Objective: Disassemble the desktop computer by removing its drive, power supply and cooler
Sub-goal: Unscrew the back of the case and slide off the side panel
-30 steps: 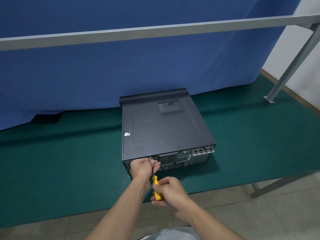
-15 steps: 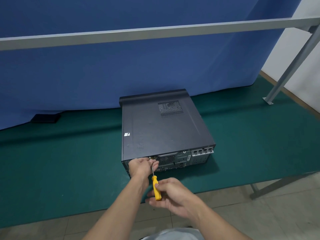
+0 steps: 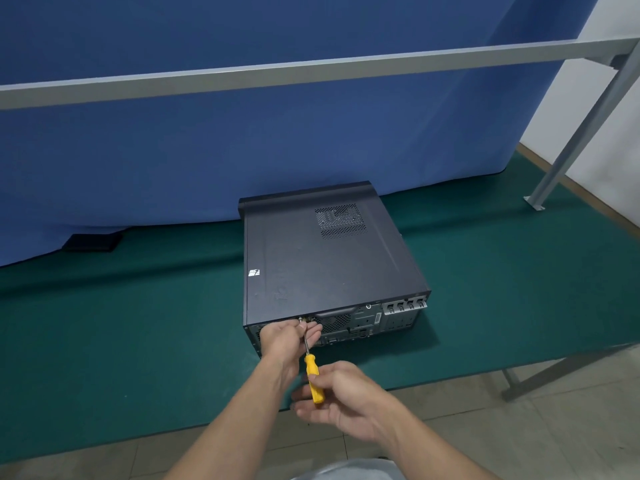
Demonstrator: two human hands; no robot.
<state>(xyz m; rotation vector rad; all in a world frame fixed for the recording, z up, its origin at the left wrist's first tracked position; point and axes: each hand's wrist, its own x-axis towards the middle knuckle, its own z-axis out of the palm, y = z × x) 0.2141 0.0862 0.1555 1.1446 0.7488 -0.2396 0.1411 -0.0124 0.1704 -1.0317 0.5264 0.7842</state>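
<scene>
At the computer (image 3: 322, 265) rear — left hand (image 3: 289, 337) pinches the screwdriver (image 3: 311, 367) shaft; right hand (image 3: 349, 396) grips its yellow handle

Soft, even light fell from overhead, bright and without glare. The computer case (image 3: 322, 258) threw a faint shadow onto the green surface (image 3: 138, 323) at its near right. The grey rail (image 3: 311, 69) bowed with wide-angle distortion, and my right hand (image 3: 346, 393) looked slightly blurred.

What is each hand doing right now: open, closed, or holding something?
Left hand: pinches the screwdriver shaft at the computer rear.
Right hand: holds the screwdriver's yellow handle.
</scene>
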